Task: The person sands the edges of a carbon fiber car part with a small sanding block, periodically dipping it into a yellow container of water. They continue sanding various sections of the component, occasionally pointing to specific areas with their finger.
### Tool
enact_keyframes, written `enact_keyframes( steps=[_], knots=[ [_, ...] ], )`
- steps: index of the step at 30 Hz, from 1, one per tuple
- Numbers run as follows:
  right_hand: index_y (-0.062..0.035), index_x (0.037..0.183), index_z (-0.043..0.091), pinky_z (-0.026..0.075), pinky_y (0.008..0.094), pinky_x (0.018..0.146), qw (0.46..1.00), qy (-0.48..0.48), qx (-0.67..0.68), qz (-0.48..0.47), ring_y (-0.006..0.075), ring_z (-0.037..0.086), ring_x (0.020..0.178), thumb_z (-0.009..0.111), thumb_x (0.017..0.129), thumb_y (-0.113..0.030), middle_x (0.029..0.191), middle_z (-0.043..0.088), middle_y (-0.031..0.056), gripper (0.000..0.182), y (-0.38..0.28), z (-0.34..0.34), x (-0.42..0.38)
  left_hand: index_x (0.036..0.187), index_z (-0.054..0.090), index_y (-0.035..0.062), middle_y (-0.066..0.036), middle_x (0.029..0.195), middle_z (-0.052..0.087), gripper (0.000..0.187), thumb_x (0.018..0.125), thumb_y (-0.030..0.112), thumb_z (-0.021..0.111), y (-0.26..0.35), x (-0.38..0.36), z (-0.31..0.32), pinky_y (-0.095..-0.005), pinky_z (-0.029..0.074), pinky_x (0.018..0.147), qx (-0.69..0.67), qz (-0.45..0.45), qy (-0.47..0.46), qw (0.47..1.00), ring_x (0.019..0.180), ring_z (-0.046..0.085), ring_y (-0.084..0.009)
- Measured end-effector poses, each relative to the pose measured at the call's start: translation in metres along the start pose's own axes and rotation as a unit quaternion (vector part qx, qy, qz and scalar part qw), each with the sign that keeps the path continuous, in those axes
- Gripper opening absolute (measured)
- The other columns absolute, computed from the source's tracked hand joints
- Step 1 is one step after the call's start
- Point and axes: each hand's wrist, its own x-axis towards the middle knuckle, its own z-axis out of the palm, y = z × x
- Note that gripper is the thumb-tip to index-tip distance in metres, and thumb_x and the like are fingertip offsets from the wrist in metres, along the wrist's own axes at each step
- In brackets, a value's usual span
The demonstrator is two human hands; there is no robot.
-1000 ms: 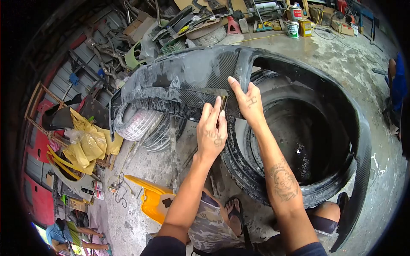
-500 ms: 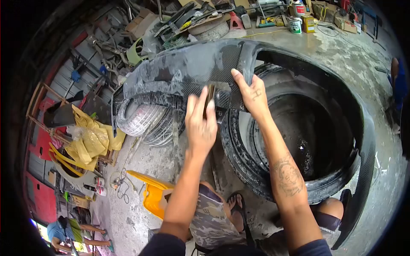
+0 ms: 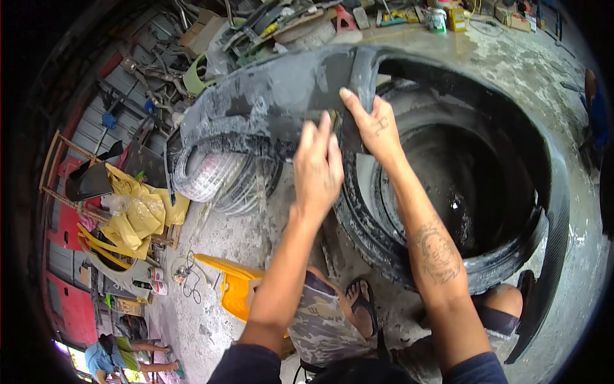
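Note:
A long carbon-fibre car body panel (image 3: 284,83), smeared with grey-white residue, lies across a stack of tyres; its curved arch sweeps round to the right. My left hand (image 3: 318,169) is closed on a small flat block (image 3: 336,120), mostly hidden by my fingers, against the lower part of the panel. My right hand (image 3: 378,131) grips the panel's raised narrow strip (image 3: 363,80), thumb on top and other fingers hidden beneath. Below the arch sits a large black tyre (image 3: 368,237), dark and wet-looking inside.
More dusty tyres (image 3: 246,185) support the panel's left end. A yellow plastic piece (image 3: 236,294) is by my knee. Crumpled brown paper (image 3: 137,217), a cable (image 3: 188,281) and red panels (image 3: 70,307) are on the left. Cans (image 3: 436,20) stand at the back. Another person (image 3: 109,358) is at lower left.
My left hand has slid right with the block, closer to my right hand. The right hand keeps its hold on the panel. The view has shifted slightly.

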Motion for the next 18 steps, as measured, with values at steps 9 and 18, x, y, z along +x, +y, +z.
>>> enact_keyframes(
  steps=[9,18],
  knots=[
    [0.0062,0.087,0.069,0.047,0.0308,0.061,0.998,0.014,0.009,-0.053,0.0086,0.054,0.067,0.078,0.093,-0.038,0.073,0.067,0.0056,0.045,-0.014,0.003,-0.008,0.134,0.058,-0.0096,-0.021,0.095,0.052,0.038,0.097,0.001,0.057,0.008,-0.012,-0.004,-0.0438,0.049,0.070,0.015,-0.024,-0.013,1.000,0.077,0.058,-0.0362],
    [0.0075,0.075,0.061,0.043,0.0342,0.055,0.994,0.059,-0.016,-0.091,0.0098,0.049,0.063,0.080,0.090,-0.043,0.064,0.058,0.0053,0.056,0.003,0.005,-0.001,0.134,0.057,-0.0106,-0.023,0.098,0.053,0.038,0.097,0.000,0.056,0.009,-0.002,-0.004,-0.0461,0.050,0.071,0.012,-0.028,-0.023,0.999,0.079,0.059,-0.0409]
  ],
)
